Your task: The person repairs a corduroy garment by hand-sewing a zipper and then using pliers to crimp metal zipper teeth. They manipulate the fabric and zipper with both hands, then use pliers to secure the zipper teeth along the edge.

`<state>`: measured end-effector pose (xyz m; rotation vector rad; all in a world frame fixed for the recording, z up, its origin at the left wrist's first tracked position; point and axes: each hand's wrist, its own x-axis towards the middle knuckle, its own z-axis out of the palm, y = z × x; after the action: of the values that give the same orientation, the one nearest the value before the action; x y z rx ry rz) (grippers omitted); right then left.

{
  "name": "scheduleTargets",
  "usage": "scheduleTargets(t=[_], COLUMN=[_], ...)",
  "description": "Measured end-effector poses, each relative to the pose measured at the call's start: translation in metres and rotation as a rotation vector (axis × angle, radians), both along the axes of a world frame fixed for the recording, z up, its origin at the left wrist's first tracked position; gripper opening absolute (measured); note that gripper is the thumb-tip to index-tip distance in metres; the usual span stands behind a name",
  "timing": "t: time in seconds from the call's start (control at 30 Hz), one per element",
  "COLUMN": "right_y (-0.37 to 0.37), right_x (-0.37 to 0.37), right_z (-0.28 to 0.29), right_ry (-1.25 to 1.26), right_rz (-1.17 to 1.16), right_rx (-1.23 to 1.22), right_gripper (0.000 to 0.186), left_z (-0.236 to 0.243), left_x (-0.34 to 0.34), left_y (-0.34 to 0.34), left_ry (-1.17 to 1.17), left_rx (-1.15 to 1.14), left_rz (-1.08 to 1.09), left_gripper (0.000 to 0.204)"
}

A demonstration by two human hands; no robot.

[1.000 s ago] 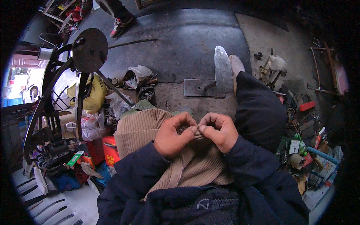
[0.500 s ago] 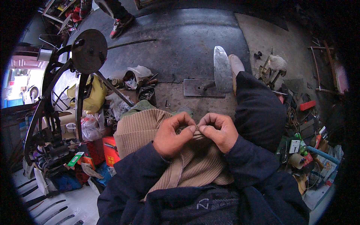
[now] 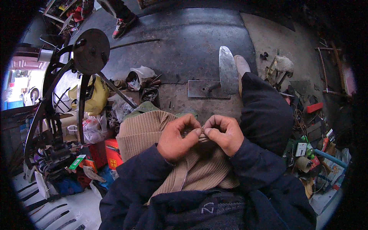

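Here, the left hand (image 3: 177,138) and right hand (image 3: 226,137) pinch tan ribbed knit (image 3: 207,165); light, even tension should help.

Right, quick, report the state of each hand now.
Left hand: closed in a pinch, holding the tan ribbed fabric.
Right hand: closed in a pinch, holding the same fabric close beside the left.

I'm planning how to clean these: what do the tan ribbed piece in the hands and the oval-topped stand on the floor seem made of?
Tan ribbed piece: a soft, matte textile, by its folds and raised ribs; knit or corduroy, I can't tell. Oval-topped stand: probably bare metal with a worn, muted shine, by its mottled silvery face.
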<state>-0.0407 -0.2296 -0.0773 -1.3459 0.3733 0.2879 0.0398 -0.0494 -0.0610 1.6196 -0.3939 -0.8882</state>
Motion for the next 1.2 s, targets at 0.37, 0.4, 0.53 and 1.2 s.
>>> scheduleTargets(t=[0.37,0.4,0.53,1.2], right_y=[0.0009,0.0007,0.0001,0.0005], right_x=[0.0001,0.0003,0.001,0.0002], right_z=[-0.0011,-0.0006,0.0016,-0.0011], right_ry=[-0.004,0.001,0.025,-0.004], right_rz=[-0.007,-0.005,0.0,0.003], right_rx=[-0.008,0.002,0.04,-0.032], right_gripper=[0.014,0.013,0.013,0.014], left_z=[0.0013,0.0015,0.0015,0.0007], left_x=[-0.0008,-0.0009,-0.0009,-0.0011], left_y=[-0.0009,-0.0009,-0.0007,-0.0007], left_ry=[0.04,0.04,0.043,0.042], left_rx=[-0.02,-0.021,-0.026,-0.013], left_rz=[0.008,0.007,0.003,0.0], left_gripper=[0.012,0.012,0.012,0.011])
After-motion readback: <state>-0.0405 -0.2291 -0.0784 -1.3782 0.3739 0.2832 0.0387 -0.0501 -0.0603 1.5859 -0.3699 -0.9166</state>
